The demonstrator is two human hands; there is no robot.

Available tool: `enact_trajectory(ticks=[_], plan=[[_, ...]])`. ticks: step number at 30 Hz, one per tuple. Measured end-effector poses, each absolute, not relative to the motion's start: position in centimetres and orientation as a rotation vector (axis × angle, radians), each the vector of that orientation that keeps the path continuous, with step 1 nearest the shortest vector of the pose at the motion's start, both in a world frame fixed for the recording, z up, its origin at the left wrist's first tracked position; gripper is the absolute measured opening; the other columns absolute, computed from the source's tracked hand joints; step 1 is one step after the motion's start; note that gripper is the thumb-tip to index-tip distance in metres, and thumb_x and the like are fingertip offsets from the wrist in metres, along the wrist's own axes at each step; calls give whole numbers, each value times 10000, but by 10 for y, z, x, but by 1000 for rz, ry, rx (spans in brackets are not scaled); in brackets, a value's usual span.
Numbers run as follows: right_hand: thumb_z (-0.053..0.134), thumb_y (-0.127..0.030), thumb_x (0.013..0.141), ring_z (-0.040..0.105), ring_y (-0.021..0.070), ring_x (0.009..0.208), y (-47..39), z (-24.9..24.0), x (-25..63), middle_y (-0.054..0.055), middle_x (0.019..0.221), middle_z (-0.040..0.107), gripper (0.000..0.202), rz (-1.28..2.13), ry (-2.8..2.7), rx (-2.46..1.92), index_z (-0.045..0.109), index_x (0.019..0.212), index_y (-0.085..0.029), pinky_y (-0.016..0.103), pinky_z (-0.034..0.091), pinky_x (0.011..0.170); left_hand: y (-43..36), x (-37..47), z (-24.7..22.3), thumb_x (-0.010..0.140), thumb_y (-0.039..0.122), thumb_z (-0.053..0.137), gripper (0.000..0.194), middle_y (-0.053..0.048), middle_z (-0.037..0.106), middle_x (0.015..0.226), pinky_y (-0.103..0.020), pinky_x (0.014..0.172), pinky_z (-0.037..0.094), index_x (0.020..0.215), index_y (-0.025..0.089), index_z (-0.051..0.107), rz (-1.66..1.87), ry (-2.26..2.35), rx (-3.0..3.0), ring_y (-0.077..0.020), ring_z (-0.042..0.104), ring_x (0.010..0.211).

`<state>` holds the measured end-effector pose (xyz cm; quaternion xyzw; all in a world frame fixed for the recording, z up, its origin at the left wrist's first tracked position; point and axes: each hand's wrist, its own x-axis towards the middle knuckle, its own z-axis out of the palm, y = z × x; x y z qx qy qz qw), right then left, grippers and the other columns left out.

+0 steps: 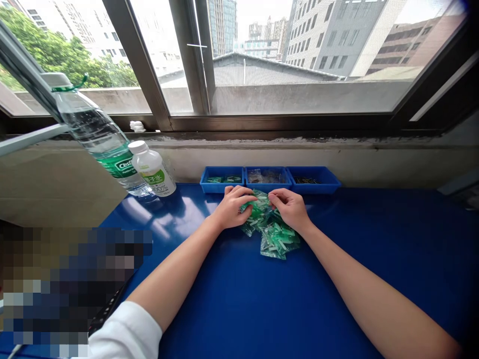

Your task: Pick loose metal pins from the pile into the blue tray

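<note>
Clear plastic bags filled with small green and whitish pieces lie in a pile on the blue tabletop [239, 299]. My left hand [234, 207] curls its thumb and fingers around the left side of the upper bag [259, 212]. At that bag's upper right edge, my right hand [291, 208] pinches thumb and forefinger together on the plastic. Another bag of green pieces [279, 240] rests nearer to me, just below the right hand. The right palm hides part of the pile, and the exact number of bags is unclear.
Behind my hands stand three blue bins: the left bin [222, 188] with green pieces, the middle bin [266, 188] with clear bagged pieces, the right bin [316, 188] with dark thin pieces. A large water bottle [99, 134] and a white bottle [153, 169] stand back left.
</note>
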<state>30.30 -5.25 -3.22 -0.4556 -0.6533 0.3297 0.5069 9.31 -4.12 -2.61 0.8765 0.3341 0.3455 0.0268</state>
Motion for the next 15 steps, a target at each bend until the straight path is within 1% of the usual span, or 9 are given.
enact_trajectory(ticks=[5, 8, 11, 13, 15], plan=[[531, -418, 873, 613, 184, 648, -55, -31, 304, 53, 740, 675, 259, 455, -1688, -1217, 667, 825, -203, 300, 489, 560, -39, 92, -27, 829, 181, 507, 248, -74, 670, 1075, -386, 895, 366, 1025, 212, 655, 1263, 1072, 2688, -202, 613, 972], [511, -344, 872, 613, 207, 725, -52, -33, 307, 66, 773, 677, 221, 200, -1777, -1288, 663, 816, -194, 345, 508, 672, -37, 89, -29, 832, 171, 497, 279, -79, 661, 1090, -376, 899, 369, 1064, 215, 646, 1432, 1156, 2658, -207, 608, 992], [538, -325, 837, 597, 266, 840, -49, -37, 310, 91, 830, 679, 192, 58, -1867, -1468, 665, 826, -182, 405, 504, 727, -34, 87, -32, 820, 176, 501, 372, -109, 610, 1177, -391, 946, 354, 1176, 207, 603, 1591, 1341, 2585, -236, 574, 1069], [564, -344, 811, 580, 305, 897, -47, -39, 310, 110, 872, 674, 195, 33, -1902, -1613, 668, 822, -178, 421, 499, 703, -32, 85, -35, 808, 200, 513, 461, -144, 548, 1251, -411, 970, 343, 1268, 181, 540, 1647, 1534, 2511, -263, 538, 1115], [577, -361, 800, 575, 322, 914, -46, -41, 311, 124, 902, 669, 211, 40, -1929, -1716, 674, 830, -177, 426, 492, 682, -29, 84, -37, 797, 225, 520, 553, -180, 478, 1308, -432, 973, 343, 1341, 143, 466, 1647, 1725, 2416, -290, 507, 1141]])
